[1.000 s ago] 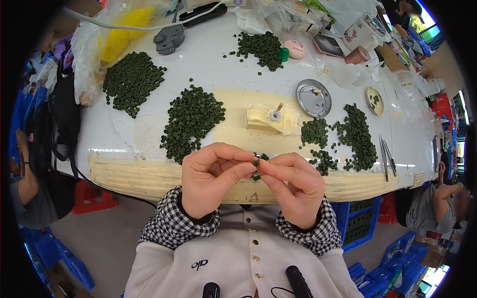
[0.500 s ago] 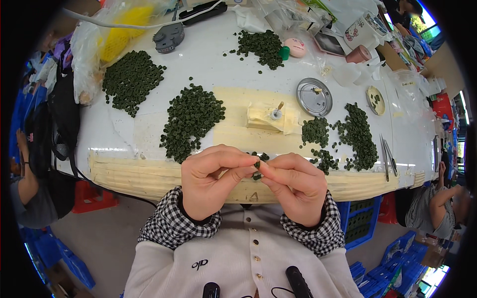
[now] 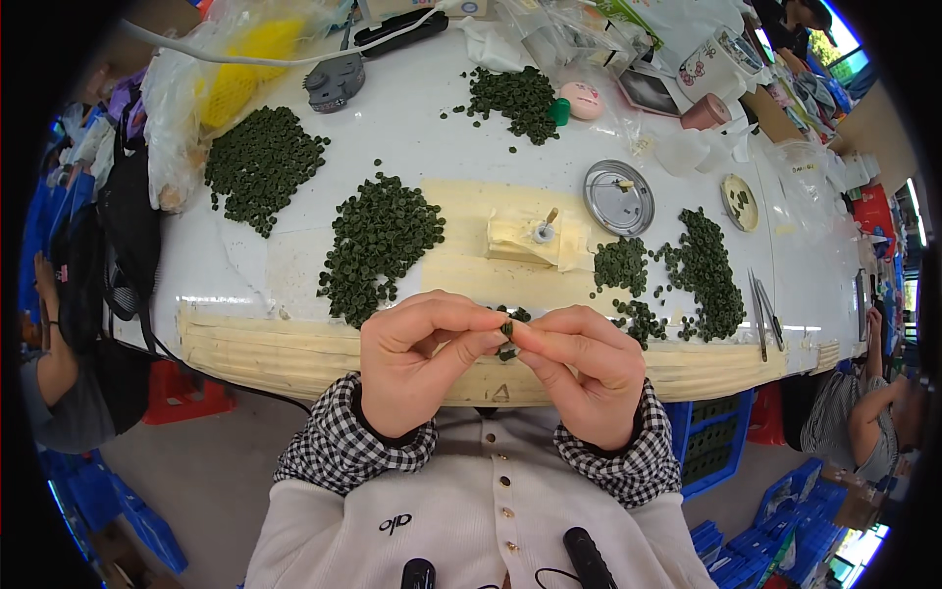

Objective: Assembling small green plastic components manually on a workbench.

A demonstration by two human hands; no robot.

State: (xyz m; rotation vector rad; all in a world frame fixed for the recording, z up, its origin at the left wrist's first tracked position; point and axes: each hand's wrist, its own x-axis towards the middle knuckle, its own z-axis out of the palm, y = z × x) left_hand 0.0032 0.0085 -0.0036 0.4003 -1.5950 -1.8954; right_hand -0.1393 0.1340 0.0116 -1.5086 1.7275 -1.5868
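Near the table's front edge, both hands meet in a pinch over one small dark green round part (image 3: pixel 507 330). My left hand (image 3: pixel 417 358) holds it between thumb and forefinger. From the other side, the thumb and forefinger of my right hand (image 3: pixel 589 363) grip it too. A few more green parts (image 3: pixel 521 315) lie on the table just behind the fingertips. Beyond them stands a block wrapped in cream tape (image 3: pixel 525 239), with a short peg on top. Heaps of the same green parts (image 3: pixel 381 240) spread to the left of it, with flatter green pieces (image 3: pixel 620 263) to its right.
A round metal tin lid (image 3: pixel 618 198) and a small cream dish (image 3: pixel 739 202) lie at the right, with tweezers (image 3: pixel 760 314) near the edge. Plastic bags (image 3: pixel 186 118), a grey device (image 3: pixel 335 83) and a mug (image 3: pixel 721 64) stand farther back. Blue crates (image 3: pixel 714 442) sit below the table.
Both hands stay almost in place, still pinching the small green part. The whole view has shifted very slightly.
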